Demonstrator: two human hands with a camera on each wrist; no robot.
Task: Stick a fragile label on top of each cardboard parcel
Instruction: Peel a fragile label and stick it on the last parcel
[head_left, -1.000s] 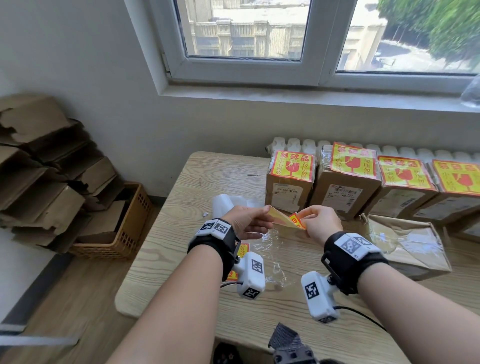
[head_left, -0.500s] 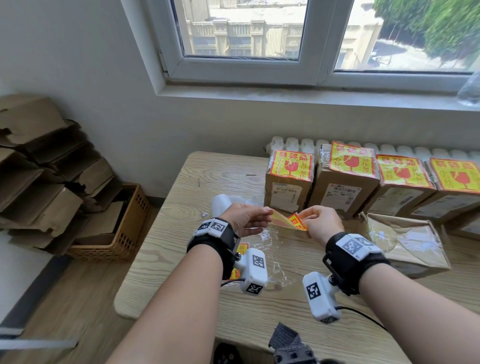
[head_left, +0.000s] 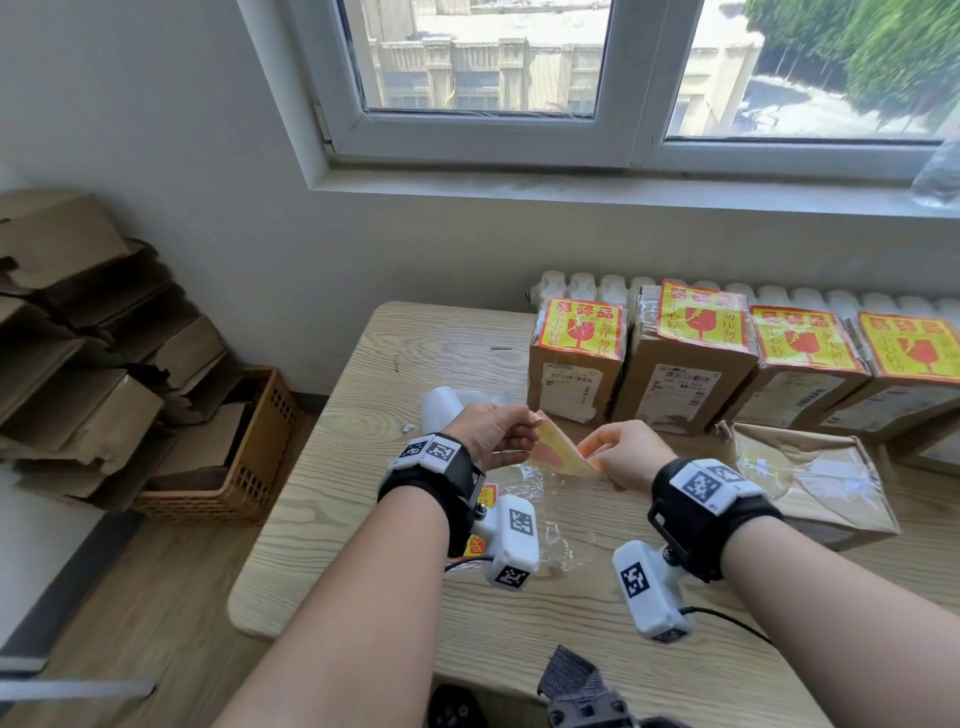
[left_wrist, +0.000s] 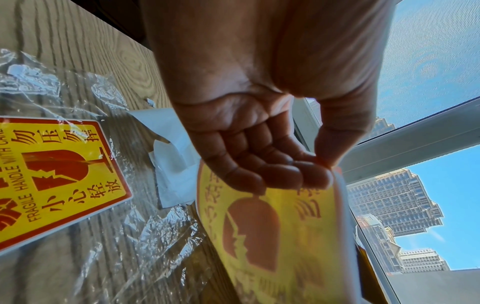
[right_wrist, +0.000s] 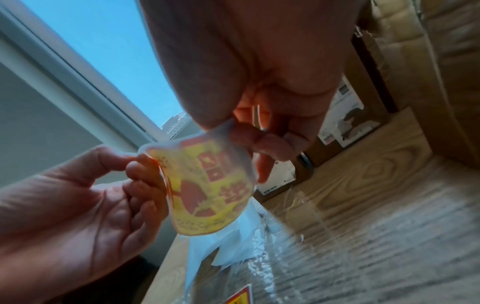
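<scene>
Over the table, both hands hold one yellow-and-red fragile label (head_left: 558, 451) between them. My left hand (head_left: 525, 432) pinches its left edge between thumb and fingers (left_wrist: 306, 174). My right hand (head_left: 591, 450) pinches the opposite corner, and the label (right_wrist: 207, 185) curls between the two hands. Several cardboard parcels stand in a row at the back, each with a label on top, the nearest (head_left: 574, 364) just beyond my hands. A flatter taped parcel (head_left: 810, 483) with no label on top lies to the right. A spare label (left_wrist: 52, 174) lies under clear wrap near my left wrist.
Crumpled clear wrap (head_left: 550, 525) and white backing sheets (left_wrist: 174, 164) lie on the wooden table (head_left: 363, 467). Flattened cardboard (head_left: 78, 338) and a wicker basket (head_left: 254, 467) stand on the floor to the left. A radiator (head_left: 587, 286) and window sill run behind the parcels.
My hands have drawn slightly apart, and more of the label shows spread between them. The parcels have not moved.
</scene>
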